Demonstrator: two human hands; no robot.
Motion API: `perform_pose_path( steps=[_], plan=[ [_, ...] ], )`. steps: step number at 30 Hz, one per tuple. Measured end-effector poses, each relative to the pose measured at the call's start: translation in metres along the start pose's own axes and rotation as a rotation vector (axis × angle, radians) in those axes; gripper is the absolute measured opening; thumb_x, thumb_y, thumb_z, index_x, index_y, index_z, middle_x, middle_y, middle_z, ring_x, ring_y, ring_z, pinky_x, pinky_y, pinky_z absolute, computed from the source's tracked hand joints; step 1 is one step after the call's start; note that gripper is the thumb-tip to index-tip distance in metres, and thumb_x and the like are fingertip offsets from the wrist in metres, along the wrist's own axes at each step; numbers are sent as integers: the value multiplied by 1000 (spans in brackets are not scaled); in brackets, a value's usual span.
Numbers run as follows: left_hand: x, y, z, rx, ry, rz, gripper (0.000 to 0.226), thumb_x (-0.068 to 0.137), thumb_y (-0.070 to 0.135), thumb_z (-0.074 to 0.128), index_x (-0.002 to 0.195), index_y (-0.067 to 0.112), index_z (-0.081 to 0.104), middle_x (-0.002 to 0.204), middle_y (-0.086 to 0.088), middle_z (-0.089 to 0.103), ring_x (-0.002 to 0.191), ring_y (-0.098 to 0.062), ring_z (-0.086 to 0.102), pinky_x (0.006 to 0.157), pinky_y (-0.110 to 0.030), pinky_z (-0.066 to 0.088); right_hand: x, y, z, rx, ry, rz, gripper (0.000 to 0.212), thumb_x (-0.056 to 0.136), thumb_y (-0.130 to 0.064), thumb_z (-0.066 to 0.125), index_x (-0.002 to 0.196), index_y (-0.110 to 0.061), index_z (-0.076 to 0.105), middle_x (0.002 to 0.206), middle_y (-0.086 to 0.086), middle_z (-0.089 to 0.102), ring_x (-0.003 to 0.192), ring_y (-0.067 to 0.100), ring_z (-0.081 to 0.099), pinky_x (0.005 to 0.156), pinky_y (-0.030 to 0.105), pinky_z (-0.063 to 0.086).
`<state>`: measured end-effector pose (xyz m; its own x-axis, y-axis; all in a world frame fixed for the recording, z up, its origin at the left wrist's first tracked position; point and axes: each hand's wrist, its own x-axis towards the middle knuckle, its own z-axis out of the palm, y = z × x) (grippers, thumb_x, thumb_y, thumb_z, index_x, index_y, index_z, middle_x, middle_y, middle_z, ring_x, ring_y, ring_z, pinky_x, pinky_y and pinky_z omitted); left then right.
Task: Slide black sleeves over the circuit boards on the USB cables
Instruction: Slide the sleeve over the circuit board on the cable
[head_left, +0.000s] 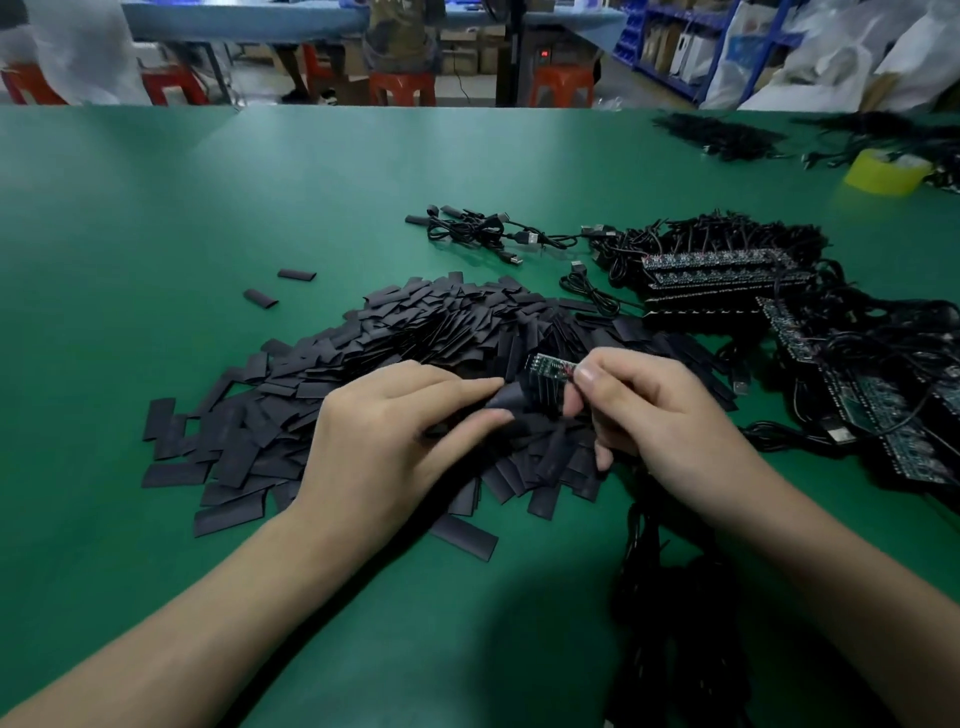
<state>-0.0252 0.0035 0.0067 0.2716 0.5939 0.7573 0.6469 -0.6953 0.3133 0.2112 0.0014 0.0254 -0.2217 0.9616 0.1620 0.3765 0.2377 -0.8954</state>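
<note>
— Where were the hands?

— Both sat low in the middle of the frame, over the near side of the heap of black sleeves (405, 338). The left hand (395, 431) pinched one black sleeve (506, 404) between thumb and forefinger.

— And the right?

— The right hand (649, 415) pinched the circuit board (548, 366) by its right end, thumb on top. The board pointed left toward the sleeve. Its free end was just beside the sleeve's upper edge. Whether it had gone in, I could not tell.

— The cable?

— A black cable (670, 561) ran from under the right hand toward the bottom edge, dark and blurred.

— What else lay on the green table (182, 208)?

— Right of centre was a bundle of bare boards with cables (727, 275), the boards stacked in rows. Above centre, a few USB cables (483, 234) lay apart from that bundle. Some had small black pieces at their ends.

— Anything loose?

— Two loose sleeves (297, 274) lay to the upper left of the heap, apart from it. A yellow tape roll (883, 174) stood at the upper right, near more black wires (722, 137). Red stools (402, 88) showed beyond the table's far edge, along the top.
</note>
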Motion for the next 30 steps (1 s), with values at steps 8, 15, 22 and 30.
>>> perform_pose_path(
  steps=[8, 15, 22, 30],
  plan=[
    [-1, 0, 0, -12, 38, 39, 22, 92, 29, 79, 102, 10, 82, 91, -1, 77, 79, -15, 72, 75, -34, 59, -5, -6, -3, 157, -110, -2, 41, 100, -34, 49, 67, -15, 61, 51, 18, 38, 51, 34, 43, 59, 18, 46],
    [1, -4, -1, -24, -12, 64, 23, 93, 30, 77, 105, 10, 82, 93, 0, 77, 78, -13, 72, 70, -34, 59, -6, -5, -1, 191, -176, 36, 41, 100, -35, 50, 66, -16, 62, 50, 9, 40, 53, 23, 47, 61, 21, 48],
    [-1, -3, 0, -30, -102, 154, 31, 88, 32, 80, 106, 6, 81, 90, -3, 76, 72, -18, 71, 68, -32, 59, -5, -4, -4, 272, -198, 107, 41, 98, -36, 52, 66, -15, 64, 48, 4, 42, 52, 19, 50, 63, 22, 50],
    [-1, 1, 0, -71, -131, -14, 29, 87, 32, 78, 106, 10, 81, 91, 1, 75, 79, -4, 64, 82, -4, 44, -6, -3, -1, 114, -221, 47, 40, 100, -38, 48, 70, -17, 63, 51, 5, 44, 55, 21, 51, 62, 18, 47]
  ],
)
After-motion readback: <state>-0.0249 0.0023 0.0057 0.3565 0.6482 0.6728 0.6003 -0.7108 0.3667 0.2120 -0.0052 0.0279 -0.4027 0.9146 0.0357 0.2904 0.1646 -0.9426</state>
